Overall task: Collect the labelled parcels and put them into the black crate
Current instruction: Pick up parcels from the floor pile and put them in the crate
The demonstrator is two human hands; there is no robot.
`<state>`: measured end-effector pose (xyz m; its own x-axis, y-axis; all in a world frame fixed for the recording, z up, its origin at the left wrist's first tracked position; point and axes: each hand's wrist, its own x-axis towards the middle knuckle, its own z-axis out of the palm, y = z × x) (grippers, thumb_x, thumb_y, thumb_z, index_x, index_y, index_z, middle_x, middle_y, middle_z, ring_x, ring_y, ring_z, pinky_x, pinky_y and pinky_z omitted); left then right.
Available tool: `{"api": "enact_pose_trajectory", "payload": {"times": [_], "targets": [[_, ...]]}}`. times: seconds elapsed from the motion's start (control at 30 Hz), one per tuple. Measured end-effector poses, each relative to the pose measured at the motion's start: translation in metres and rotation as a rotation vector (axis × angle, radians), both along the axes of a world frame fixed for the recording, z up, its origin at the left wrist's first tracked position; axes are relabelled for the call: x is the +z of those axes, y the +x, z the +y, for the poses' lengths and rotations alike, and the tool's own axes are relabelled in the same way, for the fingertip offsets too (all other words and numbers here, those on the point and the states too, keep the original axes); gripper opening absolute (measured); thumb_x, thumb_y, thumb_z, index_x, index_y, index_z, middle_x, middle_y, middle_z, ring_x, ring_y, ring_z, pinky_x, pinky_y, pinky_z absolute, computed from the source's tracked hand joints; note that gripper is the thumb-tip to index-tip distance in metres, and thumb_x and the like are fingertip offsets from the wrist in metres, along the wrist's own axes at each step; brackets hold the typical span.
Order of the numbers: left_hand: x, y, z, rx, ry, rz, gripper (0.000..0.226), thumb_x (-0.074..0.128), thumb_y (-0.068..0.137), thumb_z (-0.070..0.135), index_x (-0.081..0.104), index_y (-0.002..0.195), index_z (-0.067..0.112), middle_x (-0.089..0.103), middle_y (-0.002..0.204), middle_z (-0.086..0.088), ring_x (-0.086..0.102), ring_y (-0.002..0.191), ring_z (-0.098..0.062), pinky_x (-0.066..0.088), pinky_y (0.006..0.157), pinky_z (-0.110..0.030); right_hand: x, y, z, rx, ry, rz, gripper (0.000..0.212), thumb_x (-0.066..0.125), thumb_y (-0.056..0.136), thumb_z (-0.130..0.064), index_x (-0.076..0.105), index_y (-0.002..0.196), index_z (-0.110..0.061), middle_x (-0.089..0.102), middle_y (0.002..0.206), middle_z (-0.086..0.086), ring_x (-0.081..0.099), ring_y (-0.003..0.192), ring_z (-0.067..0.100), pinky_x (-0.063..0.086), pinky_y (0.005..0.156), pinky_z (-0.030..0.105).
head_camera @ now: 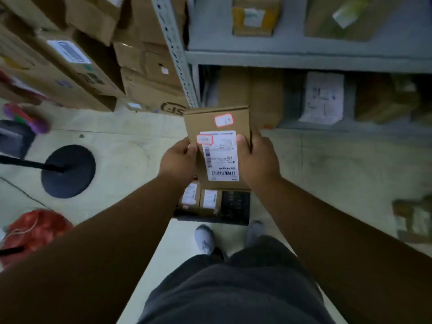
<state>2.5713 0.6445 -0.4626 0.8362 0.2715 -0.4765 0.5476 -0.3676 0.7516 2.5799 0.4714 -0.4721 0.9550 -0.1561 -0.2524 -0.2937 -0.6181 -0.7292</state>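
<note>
I grip a labelled cardboard parcel [217, 146] between both hands, my left hand [178, 160] curled round its left edge and my right hand [257, 160] round its right edge with the thumb pressed on the white shipping label [222, 157]. It hangs directly above the black crate [235, 206] on the floor [117, 146] by my shoes. Two smaller labelled parcels [201, 199] lie in the crate's left part, near the grey shelf [304, 59].

Parcel [217, 146] above crate [235, 208], shelves [304, 59] behind, feet before.
</note>
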Motion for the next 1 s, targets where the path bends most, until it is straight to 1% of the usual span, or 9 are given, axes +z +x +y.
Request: {"api": "enact_pose_trajectory", "payload": {"times": [0.07, 0.23, 0.4, 0.5, 0.57, 0.7, 0.8, 0.87, 1.0], "targets": [[-0.017, 0.003, -0.008, -0.034, -0.011, 0.019, 0.031, 0.042, 0.099, 0.032, 0.067, 0.118, 0.029, 0.072, 0.107, 0.002, 0.068, 0.099, -0.023, 0.058, 0.084, -0.042, -0.015, -0.007, -0.008, -0.028, -0.01, 0.042, 0.042, 0.033, 0.103, -0.047, 0.047, 0.137, -0.027, 0.063, 0.105, 0.005, 0.064, 0.092, 0.021, 0.049, 0.072, 0.028], [-0.076, -0.015, -0.011, -0.028, 0.058, 0.066, 0.015, 0.045, 0.098, 0.031, 0.056, 0.098, 0.042, 0.065, 0.084, 0.019, 0.063, 0.074, 0.001, 0.042, 0.045, -0.005, -0.076, -0.023, 0.002, -0.06, -0.032, 0.175, 0.046, 0.031, 0.103, -0.044, 0.045, 0.137, -0.016, 0.064, 0.104, 0.011, 0.067, 0.086, 0.023, 0.06, 0.071, 0.037], [-0.196, -0.039, 0.002, 0.017, 0.165, 0.034, 0.019, 0.052, 0.095, 0.02, 0.052, 0.106, 0.035, 0.062, 0.097, 0.016, 0.063, 0.088, 0.008, 0.046, 0.05, -0.004, -0.195, -0.04, 0.041, -0.162, -0.054, 0.193, 0.028, 0.05, 0.1, -0.034, 0.049, 0.125, -0.02, 0.061, 0.117, 0.003, 0.065, 0.099, 0.021, 0.056, 0.076, 0.031], [-0.281, -0.055, 0.007, -0.016, 0.212, 0.023, 0.038, 0.055, 0.088, 0.018, 0.046, 0.12, 0.036, 0.057, 0.117, 0.01, 0.061, 0.107, -0.016, 0.06, 0.076, -0.03, -0.283, -0.051, 0.063, -0.211, -0.036, 0.328, 0.019, 0.052, 0.1, -0.031, 0.045, 0.114, -0.021, 0.063, 0.112, 0.002, 0.067, 0.093, 0.021, 0.042, 0.058, 0.017], [-0.339, -0.062, 0.017, -0.08, 0.246, 0.039, 0.045, 0.055, 0.088, 0.019, 0.044, 0.129, 0.034, 0.054, 0.125, 0.005, 0.055, 0.119, -0.023, 0.057, 0.088, -0.044, -0.34, -0.057, 0.077, -0.233, -0.02, 0.397, 0.015, 0.052, 0.1, -0.029, 0.044, 0.11, -0.021, 0.063, 0.11, 0.003, 0.067, 0.092, 0.022, 0.039, 0.054, 0.016], [-0.457, -0.068, 0.049, -0.095, 0.313, 0.162, 0.042, 0.052, 0.091, 0.022, 0.043, 0.131, 0.031, 0.055, 0.123, 0.0, 0.057, 0.114, -0.027, 0.057, 0.088, -0.046, -0.452, -0.06, 0.103, -0.173, -0.02, 0.425, 0.017, 0.049, 0.101, -0.03, 0.051, 0.113, -0.018, 0.062, 0.104, -0.001, 0.065, 0.087, 0.018, 0.038, 0.046, 0.008], [-0.522, -0.063, 0.066, -0.061, 0.309, 0.221, 0.04, 0.049, 0.091, 0.019, 0.046, 0.129, 0.031, 0.057, 0.118, 0.001, 0.06, 0.108, -0.025, 0.06, 0.08, -0.041, -0.522, -0.051, 0.122, -0.112, -0.032, 0.454, 0.028, 0.047, 0.101, -0.032, 0.053, 0.123, -0.015, 0.061, 0.119, 0.007, 0.064, 0.1, 0.024, 0.057, 0.074, 0.03], [-0.559, -0.06, 0.077, -0.072, 0.304, 0.258, 0.041, 0.048, 0.09, 0.017, 0.048, 0.128, 0.03, 0.058, 0.118, 0.001, 0.061, 0.106, -0.024, 0.061, 0.077, -0.039, -0.561, -0.047, 0.133, -0.102, -0.05, 0.483, 0.034, 0.046, 0.101, -0.033, 0.053, 0.129, -0.014, 0.059, 0.126, 0.01, 0.062, 0.107, 0.027, 0.055, 0.089, 0.04], [-0.615, -0.06, 0.104, -0.086, 0.307, 0.377, 0.048, 0.048, 0.088, 0.014, 0.046, 0.134, 0.027, 0.054, 0.128, -0.004, 0.06, 0.11, -0.028, 0.057, 0.082, -0.041, -0.621, -0.045, 0.156, -0.019, -0.023, 0.555, 0.031, 0.047, 0.099, -0.033, 0.062, 0.119, -0.014, 0.065, 0.116, 0.009, 0.062, 0.102, 0.028, 0.054, 0.087, 0.037]]}}
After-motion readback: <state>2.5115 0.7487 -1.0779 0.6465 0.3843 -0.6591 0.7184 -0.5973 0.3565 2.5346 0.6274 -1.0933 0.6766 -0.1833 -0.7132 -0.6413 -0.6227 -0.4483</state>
